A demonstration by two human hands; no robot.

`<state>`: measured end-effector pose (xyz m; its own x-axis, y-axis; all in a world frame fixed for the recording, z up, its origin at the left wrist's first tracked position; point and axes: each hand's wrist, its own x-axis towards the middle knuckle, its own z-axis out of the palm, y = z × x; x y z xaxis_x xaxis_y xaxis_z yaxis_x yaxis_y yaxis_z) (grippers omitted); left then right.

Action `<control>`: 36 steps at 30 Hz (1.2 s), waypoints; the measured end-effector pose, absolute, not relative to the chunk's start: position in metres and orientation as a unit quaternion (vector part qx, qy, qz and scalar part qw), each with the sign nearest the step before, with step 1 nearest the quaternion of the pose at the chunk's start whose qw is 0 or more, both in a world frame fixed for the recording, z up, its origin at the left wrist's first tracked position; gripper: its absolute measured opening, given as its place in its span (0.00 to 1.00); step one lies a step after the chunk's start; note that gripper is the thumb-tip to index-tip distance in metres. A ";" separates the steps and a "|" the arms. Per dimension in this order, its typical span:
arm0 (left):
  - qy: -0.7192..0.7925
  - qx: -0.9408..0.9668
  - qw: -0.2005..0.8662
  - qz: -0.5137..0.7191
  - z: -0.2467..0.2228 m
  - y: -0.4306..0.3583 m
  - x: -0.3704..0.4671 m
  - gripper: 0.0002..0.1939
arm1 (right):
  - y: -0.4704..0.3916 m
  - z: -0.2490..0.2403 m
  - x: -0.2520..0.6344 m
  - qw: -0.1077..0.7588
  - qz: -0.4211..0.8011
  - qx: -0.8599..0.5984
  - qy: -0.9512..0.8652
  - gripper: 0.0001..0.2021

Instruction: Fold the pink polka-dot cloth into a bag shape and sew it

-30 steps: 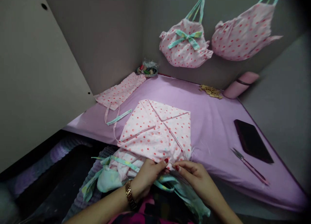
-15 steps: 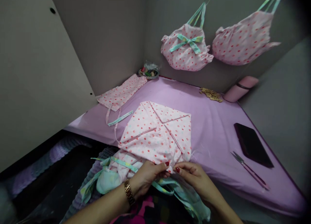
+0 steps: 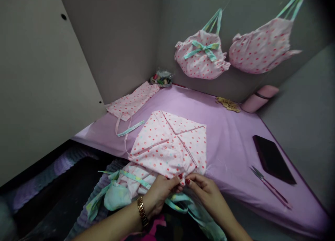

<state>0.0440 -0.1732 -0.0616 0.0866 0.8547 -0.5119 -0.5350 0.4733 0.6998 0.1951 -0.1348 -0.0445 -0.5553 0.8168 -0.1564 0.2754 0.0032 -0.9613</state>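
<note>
At the frame's lower centre, left hand (image 3: 163, 192) and right hand (image 3: 204, 188) pinch the dotted cloth (image 3: 167, 155) by its near edge, apparently; uneven tugging could skew its folds.

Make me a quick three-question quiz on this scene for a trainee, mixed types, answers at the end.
1. Fill in the blank: the gold band is on the ____ wrist.

2. True or false: the left hand and right hand are far apart, at opposite ends of the dotted pink cloth.

3. Which is beside the pink bottle?
A. basket
B. tan pile
C. green strip

Key: 1. left; 2. false, their fingertips nearly meet at its near edge; 3. B.
</note>
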 end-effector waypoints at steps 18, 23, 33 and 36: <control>0.428 0.192 0.717 0.516 -0.075 -0.176 0.044 0.14 | -0.140 -0.041 0.201 0.207 0.423 -0.447 -0.760 0.11; 0.418 0.212 0.707 0.530 -0.074 -0.175 0.045 0.14 | -0.144 -0.047 0.184 0.246 0.380 -0.435 -0.779 0.08; 0.439 0.262 0.654 0.558 -0.068 -0.178 0.046 0.21 | -0.154 -0.035 0.186 0.322 0.109 -0.370 -0.865 0.09; 0.467 0.305 0.607 0.566 -0.067 -0.177 0.045 0.21 | -0.151 -0.035 0.177 0.290 0.130 -0.377 -0.870 0.08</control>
